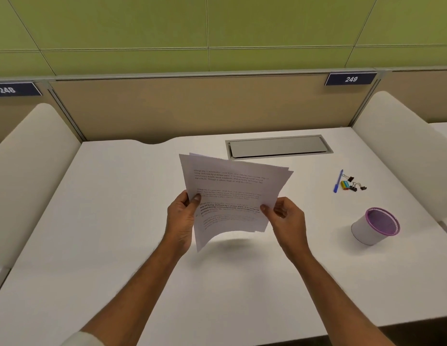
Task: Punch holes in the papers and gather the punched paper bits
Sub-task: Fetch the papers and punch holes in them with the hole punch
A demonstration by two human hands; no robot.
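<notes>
**Desk.** The desk (117, 245) is a flat, smooth, white surface. A beige rear partition (192, 108) closes it at the back. A white side divider with a rounded top (30, 158) stands at the left, and a matching one (397, 146) at the right.

**Hatch.** A rectangular grey hatch (277, 146) with a matte metal look is set flush into the desk near the rear partition. Its lid is down, so the interior is hidden.

**Papers.** The papers (232, 196) are a thin stack of white sheets printed with paragraphs of black text. They are held in the air above the middle of the desk, in front of the hatch. The sheets are slightly fanned at the top corners. The lower edge bows upward and casts a soft shadow on the desk.

**Hands.** The left hand (181, 221) grips the left edge of the stack, thumb on the front face and fingers behind. The right hand (288, 221) pinches the right edge between its thumb and curled fingers. The two hands are apart, one at each side.

**Cup.** A cylindrical white cup (362, 231) with a purple rim stands at the right of the desk, well apart from the papers. Its inner wall looks like purple mesh. Its contents cannot be determined.

**Small items.** Behind the cup lie a blue pen (338, 181), a small multicoloured block (345, 184) just beside it, and black binder clips (362, 187).
</notes>
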